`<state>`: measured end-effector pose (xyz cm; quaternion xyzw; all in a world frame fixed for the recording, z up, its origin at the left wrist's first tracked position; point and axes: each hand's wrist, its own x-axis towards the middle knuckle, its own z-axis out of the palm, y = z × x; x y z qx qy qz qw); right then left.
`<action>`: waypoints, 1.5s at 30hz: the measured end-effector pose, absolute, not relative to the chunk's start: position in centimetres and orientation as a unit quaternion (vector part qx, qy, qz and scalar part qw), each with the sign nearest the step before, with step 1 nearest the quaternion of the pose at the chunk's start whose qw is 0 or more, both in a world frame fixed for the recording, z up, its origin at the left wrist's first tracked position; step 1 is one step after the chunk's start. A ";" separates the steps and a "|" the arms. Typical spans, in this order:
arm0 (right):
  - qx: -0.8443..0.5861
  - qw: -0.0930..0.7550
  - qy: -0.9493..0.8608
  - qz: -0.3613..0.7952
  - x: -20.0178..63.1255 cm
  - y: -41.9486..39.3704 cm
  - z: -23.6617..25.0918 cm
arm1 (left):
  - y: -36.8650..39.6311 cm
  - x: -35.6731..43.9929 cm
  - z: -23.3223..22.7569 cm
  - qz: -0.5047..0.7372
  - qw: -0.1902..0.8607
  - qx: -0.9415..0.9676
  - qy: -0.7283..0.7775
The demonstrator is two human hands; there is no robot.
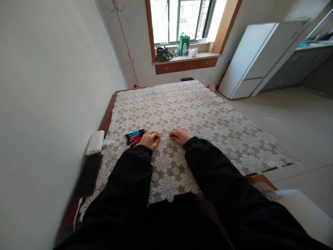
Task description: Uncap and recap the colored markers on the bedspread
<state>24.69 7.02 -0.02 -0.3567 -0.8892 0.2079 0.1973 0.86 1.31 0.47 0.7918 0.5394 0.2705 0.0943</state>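
Between my two hands runs a thin white strand (pixel 164 138), perhaps a string or band; it is too fine to tell which. My left hand (pixel 150 139) is closed in a pinch at its left end. At the right end, the curled fingers of my right hand (pixel 180 135) pinch it too. Both hands rest low over the flowered lace tablecloth (pixel 163 162). A small bunch of pens (pixel 134 137), some teal and some red with black parts, lies just left of my left hand, partly hidden by it.
Along the table's left edge are a white power bank (pixel 95 142) and a dark phone-like slab (pixel 87 176) with a white cable (pixel 76 215). The wall (pixel 65 86) stands close on the left. A white chair-like surface (pixel 304 211) is at lower right.
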 end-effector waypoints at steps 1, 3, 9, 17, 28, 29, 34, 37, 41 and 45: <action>-0.356 0.199 -0.889 0.209 24.7 7.1 -0.1 | 1.4 0.8 0.4 0.268 0.097 0.793 0.538; -0.356 0.203 -0.887 0.212 24.7 7.1 -0.1 | 1.5 0.7 0.2 0.266 0.100 0.794 0.537; -0.372 0.214 -0.875 0.226 24.6 6.9 0.2 | 1.5 0.8 0.2 0.272 0.096 0.791 0.540; -0.406 0.199 -0.871 0.191 25.0 7.0 0.4 | 1.6 0.9 -0.2 0.292 0.087 0.758 0.577; -0.430 0.197 -0.862 0.181 25.8 7.6 0.3 | 1.7 0.2 -0.7 0.261 0.068 0.769 0.580; -0.431 0.198 -0.861 0.183 25.8 7.6 0.3 | 1.7 0.3 -0.7 0.260 0.068 0.769 0.581; -0.424 0.197 -0.864 0.188 25.5 7.3 0.7 | 1.5 0.5 -0.4 0.254 0.064 0.773 0.577; -0.411 0.206 -0.867 0.193 25.1 6.9 0.8 | 1.4 0.7 -0.1 0.247 0.066 0.777 0.576; -0.385 0.213 -0.874 0.206 24.3 6.4 0.7 | 1.5 0.8 0.1 0.245 0.082 0.802 0.539; -0.353 0.231 -0.881 0.215 23.5 6.0 0.3 | 1.6 0.8 0.0 0.242 0.095 0.821 0.508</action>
